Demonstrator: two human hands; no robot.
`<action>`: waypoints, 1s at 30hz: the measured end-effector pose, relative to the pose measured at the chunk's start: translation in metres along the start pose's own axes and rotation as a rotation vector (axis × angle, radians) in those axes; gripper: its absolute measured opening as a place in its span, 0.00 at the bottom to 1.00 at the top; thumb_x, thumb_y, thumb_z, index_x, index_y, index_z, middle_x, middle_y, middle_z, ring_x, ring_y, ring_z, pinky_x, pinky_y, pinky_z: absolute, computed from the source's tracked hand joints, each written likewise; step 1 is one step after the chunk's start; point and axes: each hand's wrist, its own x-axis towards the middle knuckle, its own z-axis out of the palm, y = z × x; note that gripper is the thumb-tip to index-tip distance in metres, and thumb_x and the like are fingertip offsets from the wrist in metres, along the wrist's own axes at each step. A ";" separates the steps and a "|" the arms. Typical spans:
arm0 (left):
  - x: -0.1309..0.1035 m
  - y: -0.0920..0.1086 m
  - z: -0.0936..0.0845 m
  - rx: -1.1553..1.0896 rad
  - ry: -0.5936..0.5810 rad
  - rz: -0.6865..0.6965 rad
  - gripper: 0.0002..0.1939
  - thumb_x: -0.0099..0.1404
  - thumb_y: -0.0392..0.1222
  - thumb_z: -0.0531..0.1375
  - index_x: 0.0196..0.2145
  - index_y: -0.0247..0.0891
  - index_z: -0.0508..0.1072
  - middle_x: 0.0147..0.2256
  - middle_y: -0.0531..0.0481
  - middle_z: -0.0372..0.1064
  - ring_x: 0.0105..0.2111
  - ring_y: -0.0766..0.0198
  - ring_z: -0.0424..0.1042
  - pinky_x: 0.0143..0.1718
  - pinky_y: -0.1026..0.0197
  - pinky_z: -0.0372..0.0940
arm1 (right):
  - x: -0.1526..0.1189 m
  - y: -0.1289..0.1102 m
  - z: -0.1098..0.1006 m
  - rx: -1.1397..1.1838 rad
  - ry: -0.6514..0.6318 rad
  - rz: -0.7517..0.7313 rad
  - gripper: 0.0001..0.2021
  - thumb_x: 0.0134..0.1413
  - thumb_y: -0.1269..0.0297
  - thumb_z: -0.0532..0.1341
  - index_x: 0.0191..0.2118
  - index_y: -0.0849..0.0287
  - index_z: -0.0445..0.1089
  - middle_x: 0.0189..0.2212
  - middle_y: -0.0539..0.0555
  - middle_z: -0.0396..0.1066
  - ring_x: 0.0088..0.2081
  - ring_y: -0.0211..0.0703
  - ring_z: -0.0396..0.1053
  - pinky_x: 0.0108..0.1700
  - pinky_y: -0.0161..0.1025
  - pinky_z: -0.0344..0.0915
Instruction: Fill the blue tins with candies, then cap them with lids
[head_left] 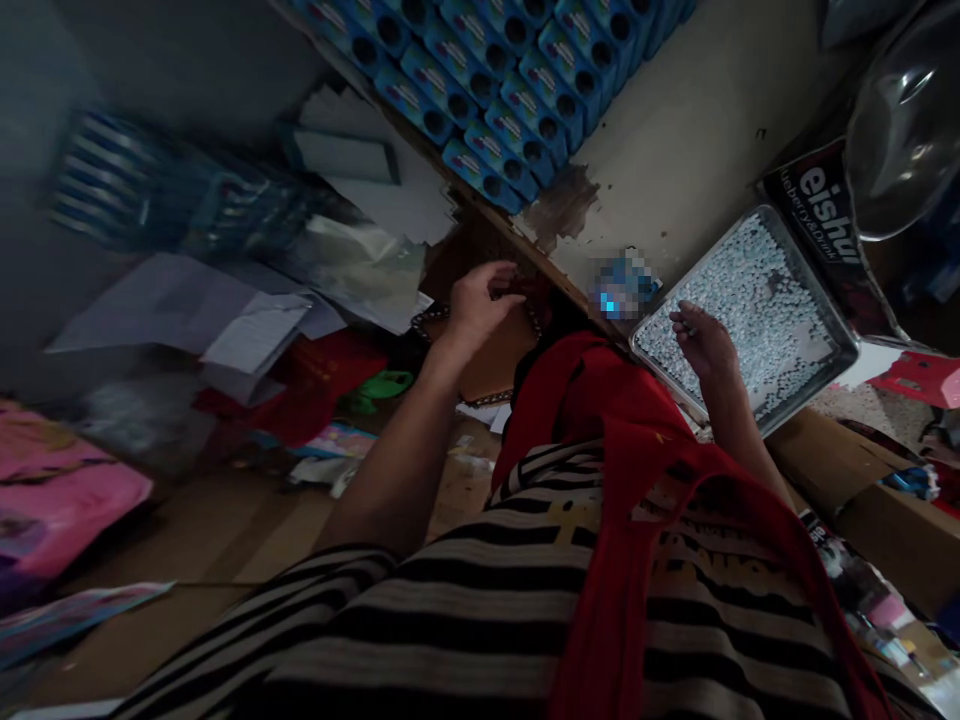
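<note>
We are holding our left hand point(481, 308) unclenched and our right hand point(709, 345) curled, grasp unclear, over small pale-blue beads point(769, 290) in a rectangular silvery metal tray point(846, 352) on an off-white tabletop point(675, 140).

Pixelated item point(625, 285), seemingly mostly blue

From my remote seat I have rows of boxes point(495, 95) on the table point(690, 130) at twelve o'clock. At three, the tray point(846, 346) holds pellets point(765, 280), with my right hand point(706, 345) over them. Sheets of paper point(255, 330) lie at nine, a carton point(840, 465) at four.
</note>
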 end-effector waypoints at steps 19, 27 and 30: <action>-0.010 -0.007 0.014 -0.078 -0.076 -0.019 0.33 0.52 0.34 0.73 0.58 0.39 0.80 0.50 0.43 0.82 0.50 0.50 0.81 0.60 0.45 0.77 | -0.003 -0.005 0.026 -0.234 -0.103 -0.129 0.14 0.50 0.64 0.80 0.41 0.57 0.80 0.30 0.48 0.81 0.28 0.33 0.78 0.31 0.28 0.74; -0.005 -0.006 0.025 -0.084 -0.113 0.004 0.33 0.54 0.33 0.74 0.58 0.40 0.80 0.52 0.43 0.82 0.51 0.50 0.81 0.60 0.45 0.77 | 0.000 -0.006 0.027 -0.260 -0.078 -0.182 0.16 0.45 0.61 0.80 0.40 0.56 0.82 0.29 0.48 0.81 0.27 0.33 0.76 0.28 0.28 0.71; -0.003 -0.003 0.031 -0.082 -0.109 0.014 0.33 0.55 0.34 0.75 0.59 0.41 0.80 0.53 0.44 0.82 0.51 0.51 0.81 0.60 0.45 0.76 | 0.002 -0.004 0.026 -0.213 -0.094 -0.187 0.17 0.41 0.61 0.80 0.40 0.56 0.82 0.30 0.48 0.81 0.29 0.34 0.77 0.31 0.28 0.72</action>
